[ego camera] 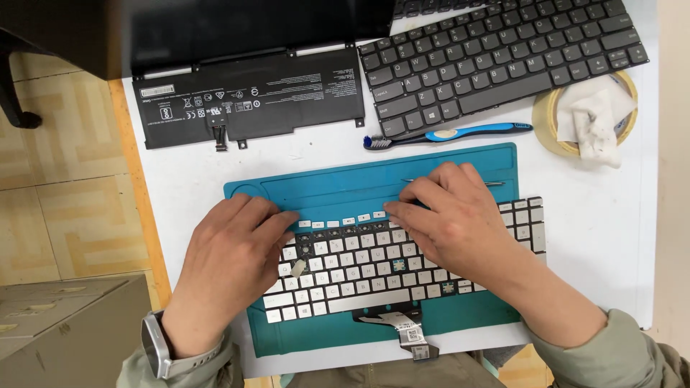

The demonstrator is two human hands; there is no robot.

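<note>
My left hand [230, 251] rests palm down on the left end of the white keyboard [374, 269], fingers together and curled loosely, holding nothing; the fingertips [284, 219] touch the top key row. My right hand [449, 223] lies across the upper right part of the same keyboard, fingers bent and close together, tips pressing at the top row near a small loose keycap [379, 215]. Whether it pinches a keycap I cannot tell. The keyboard lies flat on a teal work mat [359, 179], ribbon cable [406, 330] trailing off its near edge. Several keycaps are missing in the upper rows. Beyond the mat lie a blue toothbrush [453, 134], a black battery pack [251, 97], a dark grey keyboard [503, 57] and a roll of tape [546, 122] holding a crumpled wipe [593, 115].
</note>
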